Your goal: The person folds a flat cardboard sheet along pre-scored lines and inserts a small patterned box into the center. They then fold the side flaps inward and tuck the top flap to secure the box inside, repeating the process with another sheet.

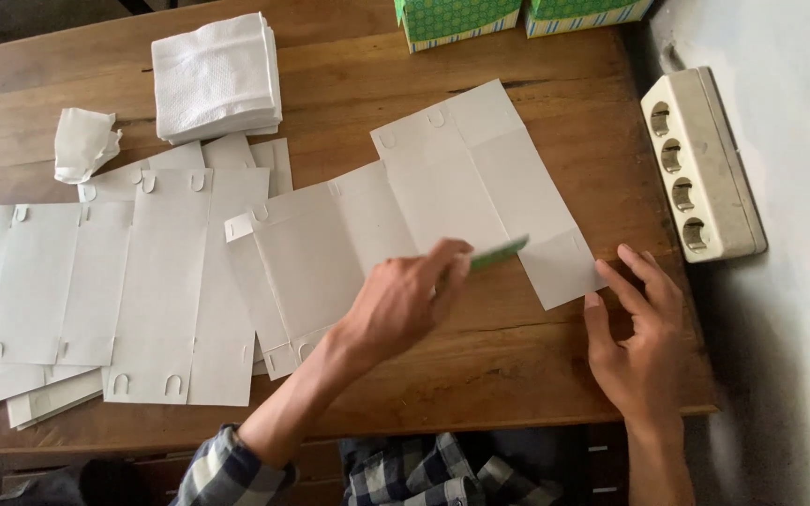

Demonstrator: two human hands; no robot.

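Note:
A flat, unfolded white cardboard box blank [442, 197] lies across the middle of the wooden table [517, 356]. My left hand [400, 302] rests on its lower part and pinches the blank's thin green-printed flap [499, 252], lifted a little above the sheet. My right hand [639, 328] lies flat on the table with fingers spread, its fingertips touching the blank's right corner. Nothing is in the right hand.
More white box blanks [157, 281] lie spread over the table's left half. A stack of white napkins [216, 77] and a crumpled tissue [84, 142] sit at the back left. Two green boxes [457, 21] stand at the far edge. A beige power strip [700, 169] hangs on the right wall.

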